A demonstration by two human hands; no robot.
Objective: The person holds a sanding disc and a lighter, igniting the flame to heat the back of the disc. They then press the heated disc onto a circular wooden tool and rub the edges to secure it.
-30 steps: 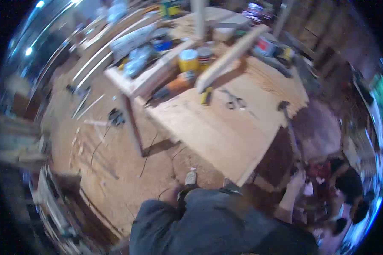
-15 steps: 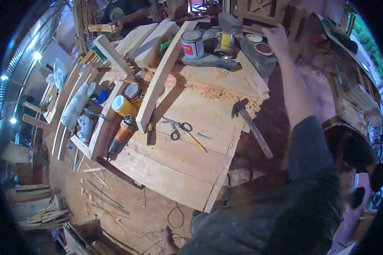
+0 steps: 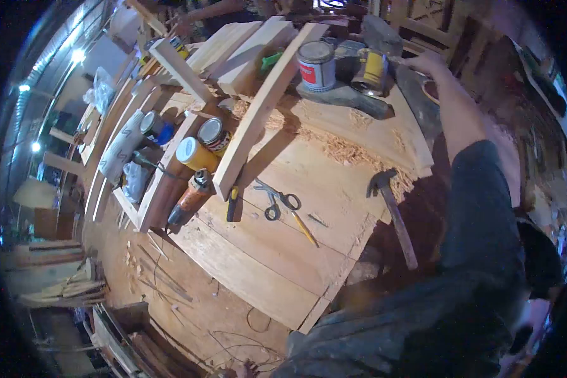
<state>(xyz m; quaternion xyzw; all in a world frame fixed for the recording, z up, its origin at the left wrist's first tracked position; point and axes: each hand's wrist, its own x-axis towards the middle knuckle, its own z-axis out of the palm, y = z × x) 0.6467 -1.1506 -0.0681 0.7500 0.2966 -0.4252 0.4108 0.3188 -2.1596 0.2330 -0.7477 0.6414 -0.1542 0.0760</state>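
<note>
No luck with lettering there: the red-labelled tin [image 3: 315, 68] showed only a blurred patch, the yellow tin [image 3: 368, 72] beside it likewise, and the white sack [image 3: 121, 150] carried dark, illegible marks.

On the workbench [image 3: 264, 271], scissors [image 3: 278, 203] lie just left of a pencil [image 3: 304, 229]. A hammer [image 3: 394, 214] overhangs the right edge. Behind stand a tin [image 3: 316, 65] and a can [image 3: 368, 71], with the right hand [image 3: 425, 63] just right of them.

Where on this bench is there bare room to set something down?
The near planks below the scissors and pencil are bare to the edge. A smaller patch lies between the scissors, the shavings and the hammer. Crowded: the left side with cans beside the batten, and the far end with tins by the right hand.
</note>
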